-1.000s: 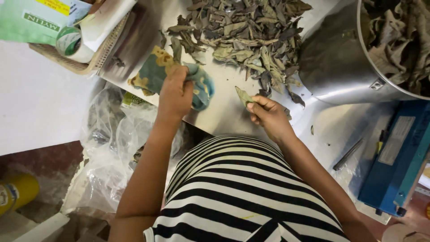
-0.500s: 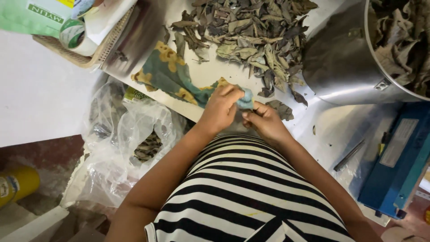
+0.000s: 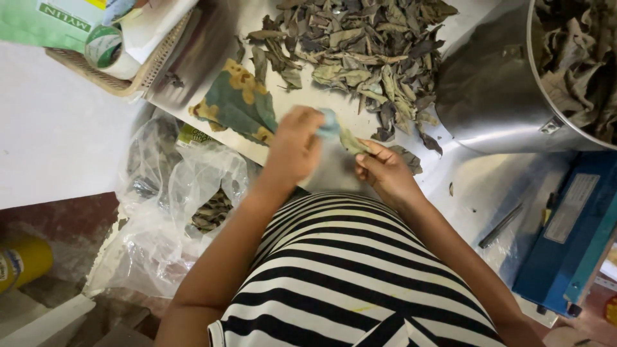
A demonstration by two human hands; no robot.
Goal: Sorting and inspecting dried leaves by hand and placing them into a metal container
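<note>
The desk [image 3: 488, 186] carries a big steel pot [image 3: 495, 83] of dried leaves at the right and a loose leaf pile [image 3: 366, 51] in the middle, with a blue machine [image 3: 572, 231] at the near right edge. Both hands work at the desk's front edge, where little open room remains. The left hand [image 3: 292, 148] is closed on a patterned cloth [image 3: 241, 103] — soft and limp — pressing its corner to a single leaf [image 3: 352, 141]. The right hand [image 3: 385, 170] pinches that leaf; it looks light and brittle, best held flat by its end.
</note>
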